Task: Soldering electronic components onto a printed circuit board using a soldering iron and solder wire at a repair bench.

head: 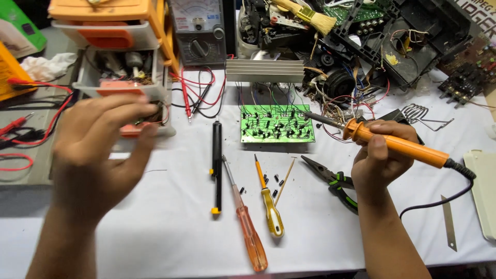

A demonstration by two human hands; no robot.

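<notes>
Here, we keep the right hand (380,155) gripping the soldering iron (395,143) with its tip steady over the green circuit board (277,124), while the blurred left hand (101,139) holds nothing we can make out.

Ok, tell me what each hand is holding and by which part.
The right hand grips the orange soldering iron by its handle, near the metal shaft. The left hand is blurred; whether it holds anything cannot be told.

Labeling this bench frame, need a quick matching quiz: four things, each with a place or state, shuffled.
Things:
1 soldering iron
2 green circuit board
3 pliers
4 brush

Places:
A on the junk pile at the back
B held in the right hand
C flat on the table, below the metal heatsink
D lying by the right wrist

Pairs: 1-B, 2-C, 3-D, 4-A
</notes>
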